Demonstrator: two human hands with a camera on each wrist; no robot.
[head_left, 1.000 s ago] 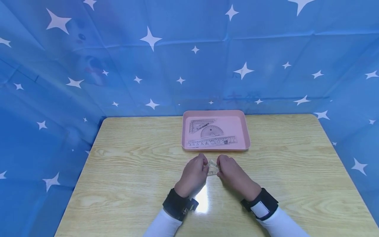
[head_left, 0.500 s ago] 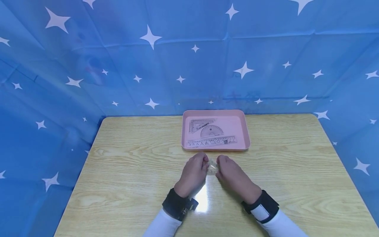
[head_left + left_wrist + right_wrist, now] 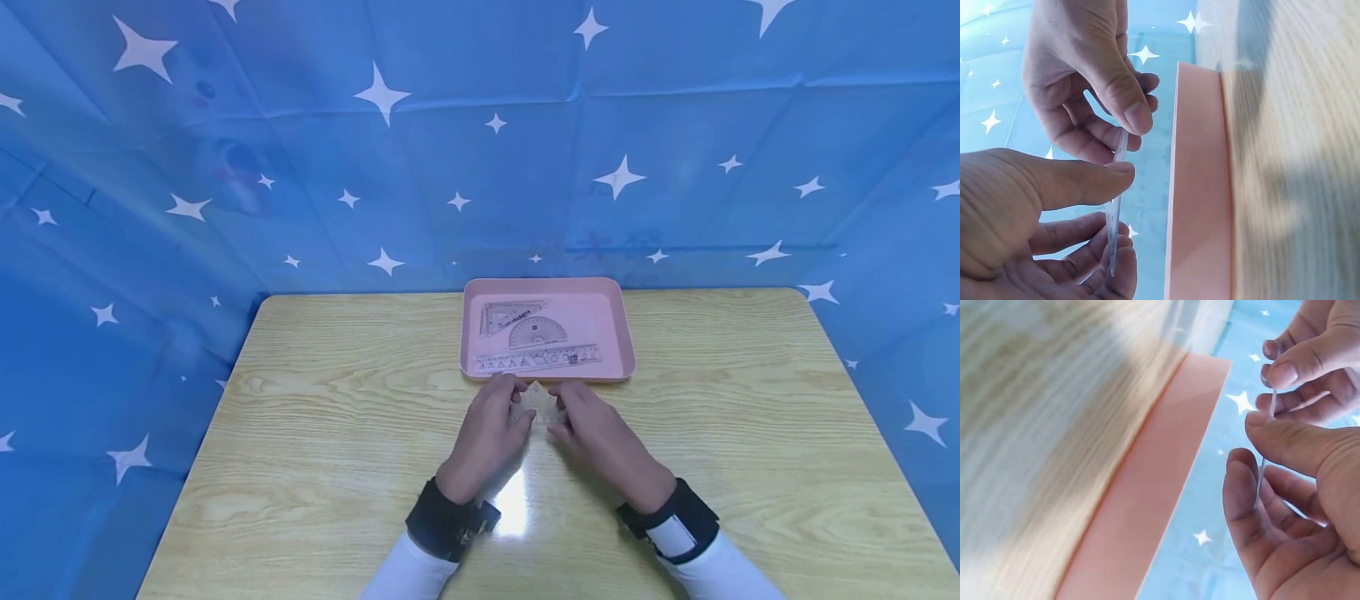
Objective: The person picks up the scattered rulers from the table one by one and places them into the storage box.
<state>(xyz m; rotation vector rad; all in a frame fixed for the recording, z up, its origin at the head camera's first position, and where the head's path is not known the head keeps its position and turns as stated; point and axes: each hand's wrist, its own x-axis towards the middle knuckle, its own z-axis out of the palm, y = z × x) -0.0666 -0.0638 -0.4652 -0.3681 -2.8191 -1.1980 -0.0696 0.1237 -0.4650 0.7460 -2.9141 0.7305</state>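
A clear plastic set square [image 3: 536, 398], one corner pointing up, spans the gap between my two hands just in front of the pink tray [image 3: 600, 312]. My left hand [image 3: 486, 437] pinches its left side between thumb and fingers. On the other side, my right hand [image 3: 606, 443] pinches it too. Seen edge-on in the left wrist view, the set square [image 3: 1114, 234] is a thin upright sheet above the table. The right wrist view shows the same thin edge [image 3: 1262, 475] between both thumbs and fingers. Fingers cover much of its sides.
Inside the tray lie another clear set square [image 3: 498, 317], a protractor [image 3: 537, 332] and a straight ruler [image 3: 538, 358]. The tray stands at the back of the wooden table [image 3: 337, 400], against a blue star-printed cloth [image 3: 465, 167].
Both hands have moved slightly forward toward the tray with the set square. The fingers have spread a little, so more of it shows between them. The tray's contents have stayed put.
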